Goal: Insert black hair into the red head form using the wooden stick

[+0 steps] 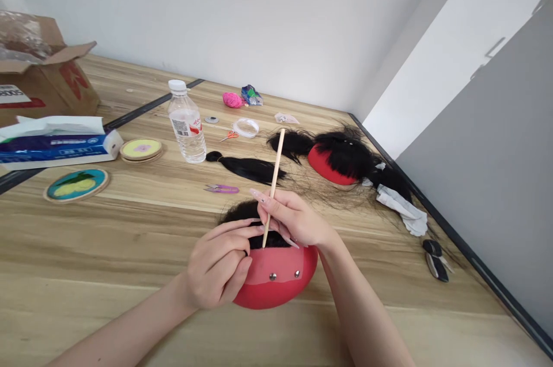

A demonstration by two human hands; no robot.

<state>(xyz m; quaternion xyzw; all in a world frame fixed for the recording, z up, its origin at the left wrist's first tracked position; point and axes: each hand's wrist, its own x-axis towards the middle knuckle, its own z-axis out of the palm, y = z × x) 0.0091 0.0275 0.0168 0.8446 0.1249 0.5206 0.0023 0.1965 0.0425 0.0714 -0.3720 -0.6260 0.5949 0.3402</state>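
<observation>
My right hand (298, 218) grips a slim, pale wooden stick (276, 168) like a pen, slanting upward. Its lower end meets the edge of black hair on a red dome-shaped form (272, 296); any fine point there is too small to make out. Sheer mesh (283, 266) covers part of the dome, with two round metal pins (272, 276) stuck through it. My left hand (220, 263) lies against the dome's left side, fingers bent and closed on black hair (239, 212). Part of that hair is hidden behind both hands.
Beyond my hands lie purple thread snips (222, 189), a tied black hair bundle (248, 169) and a water bottle (186, 125). A second red form (328, 166) with hair stands right. At left are embroidery hoops (78, 184), a tissue pack (56, 145) and a cardboard box (64, 87).
</observation>
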